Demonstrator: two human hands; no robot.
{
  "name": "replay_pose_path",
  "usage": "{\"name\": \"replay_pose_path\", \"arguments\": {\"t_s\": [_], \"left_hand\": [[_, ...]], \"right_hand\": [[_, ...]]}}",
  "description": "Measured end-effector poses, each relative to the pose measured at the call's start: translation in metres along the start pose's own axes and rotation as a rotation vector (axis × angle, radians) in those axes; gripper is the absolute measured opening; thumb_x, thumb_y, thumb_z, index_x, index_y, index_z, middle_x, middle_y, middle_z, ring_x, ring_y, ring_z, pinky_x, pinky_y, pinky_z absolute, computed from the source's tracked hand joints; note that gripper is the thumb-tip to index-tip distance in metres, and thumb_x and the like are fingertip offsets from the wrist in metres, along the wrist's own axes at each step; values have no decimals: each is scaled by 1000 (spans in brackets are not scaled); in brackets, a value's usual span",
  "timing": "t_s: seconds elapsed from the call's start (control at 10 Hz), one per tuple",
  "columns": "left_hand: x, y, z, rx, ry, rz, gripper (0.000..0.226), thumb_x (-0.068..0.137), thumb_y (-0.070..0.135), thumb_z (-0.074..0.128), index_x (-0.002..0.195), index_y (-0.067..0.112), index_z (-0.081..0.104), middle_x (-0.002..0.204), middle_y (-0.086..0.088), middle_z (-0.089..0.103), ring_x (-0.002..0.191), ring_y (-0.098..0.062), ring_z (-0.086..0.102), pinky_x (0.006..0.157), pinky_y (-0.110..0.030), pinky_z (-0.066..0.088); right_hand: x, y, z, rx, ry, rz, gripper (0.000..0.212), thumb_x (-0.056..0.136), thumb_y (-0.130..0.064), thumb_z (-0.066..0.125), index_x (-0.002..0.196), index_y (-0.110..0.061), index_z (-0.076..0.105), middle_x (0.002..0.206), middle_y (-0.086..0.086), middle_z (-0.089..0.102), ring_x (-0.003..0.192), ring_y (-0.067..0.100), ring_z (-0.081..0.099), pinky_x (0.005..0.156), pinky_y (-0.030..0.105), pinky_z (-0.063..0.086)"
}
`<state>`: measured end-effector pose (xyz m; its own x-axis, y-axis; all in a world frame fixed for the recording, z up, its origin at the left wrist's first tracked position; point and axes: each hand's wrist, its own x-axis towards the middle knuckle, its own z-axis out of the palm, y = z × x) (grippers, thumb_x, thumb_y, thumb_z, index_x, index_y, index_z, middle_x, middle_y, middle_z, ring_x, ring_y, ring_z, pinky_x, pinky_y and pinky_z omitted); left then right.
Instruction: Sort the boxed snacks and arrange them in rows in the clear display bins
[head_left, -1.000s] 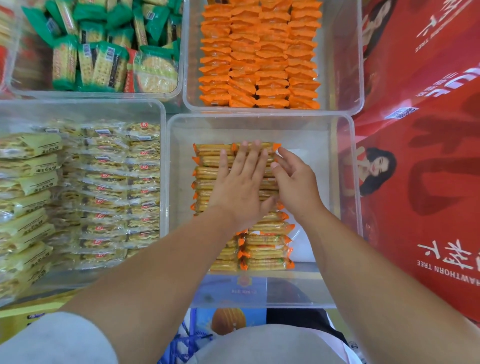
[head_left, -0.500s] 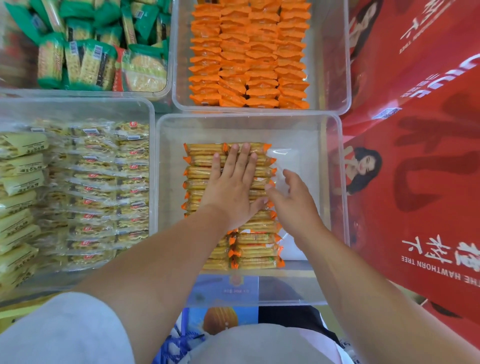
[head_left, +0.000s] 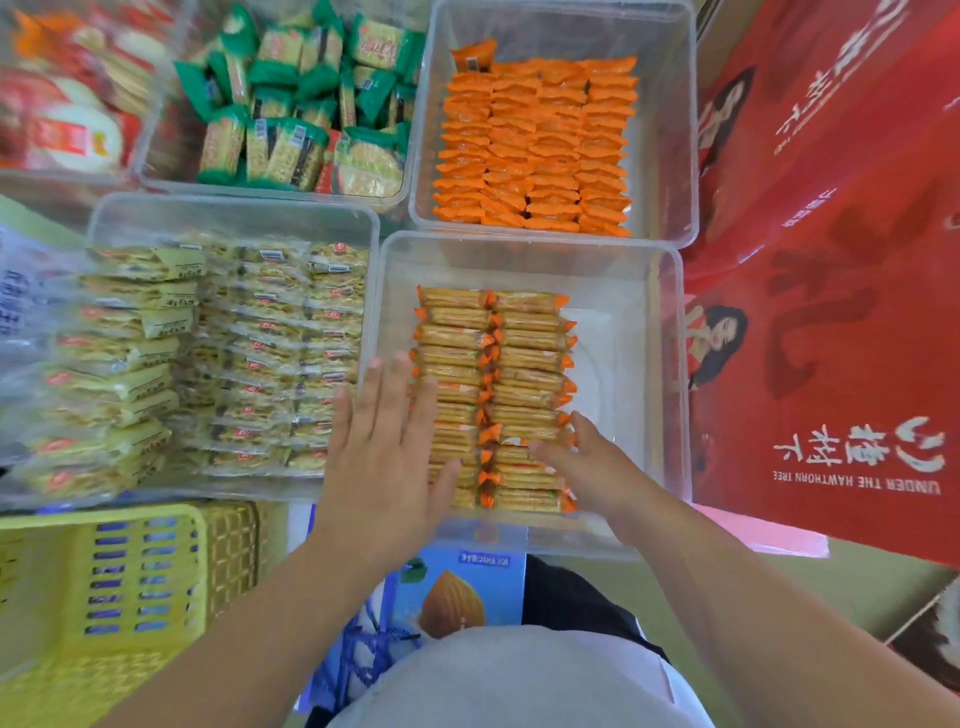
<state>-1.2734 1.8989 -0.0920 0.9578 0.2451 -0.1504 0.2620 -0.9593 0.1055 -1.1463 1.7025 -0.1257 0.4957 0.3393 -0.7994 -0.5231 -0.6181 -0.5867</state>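
Red carton right — yellow basket (slotted) left

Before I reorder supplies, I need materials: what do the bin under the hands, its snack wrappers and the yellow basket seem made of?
Bin: clear rigid plastic, glossy; contents show through its walls.
Snack wrappers: thin plastic film, shiny, with crimped orange ends; biscuits visible inside.
Yellow basket: moulded plastic, likely matte, with slotted openings.

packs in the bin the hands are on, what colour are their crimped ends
Orange ends on the golden-yellow packs; the head view shows them best along the middle seam between the two rows.
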Motion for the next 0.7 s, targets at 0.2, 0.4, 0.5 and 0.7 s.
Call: {"name": "replay_pose_path", "arguments": {"t_s": [0.2,0.4,0.5,0.7], "left_hand": [[-38,5,18,-42,-115,-121,91,96,62,18,161,0,9,168,-21,-9,157,-39,-9,128,-57,4],[-36,6,21,-41,-145,-132,91,92,59,11,161,3,-4,165,-21,-24,154,-37,-24,127,-52,-8],[-35,4,20,3,-206,-154,90,94,62,10,161,8,-16,161,-20,-38,150,-34,-36,125,-50,-16],[-43,4,-1,-58,-172,-106,83,101,67,30,166,20,8,171,-12,-17,156,-31,-23,124,-52,-12]], "right_hand": [[-2,-5,11,-30,-30,16,35,94,-47,66,122,-46,45,113,-22,64,98,1,62,66,24,46],[4,-8,18,-55,-24,9,41,93,-46,66,128,-36,46,116,-13,64,106,15,63,89,41,54],[1,-7,12,-86,-55,2,37,93,-48,66,122,-42,44,106,-22,59,93,3,57,66,27,47],[-21,-3,-2,-195,94,-57,87,92,-53,65,159,-27,17,153,-3,42,124,22,52,82,26,39]]}}
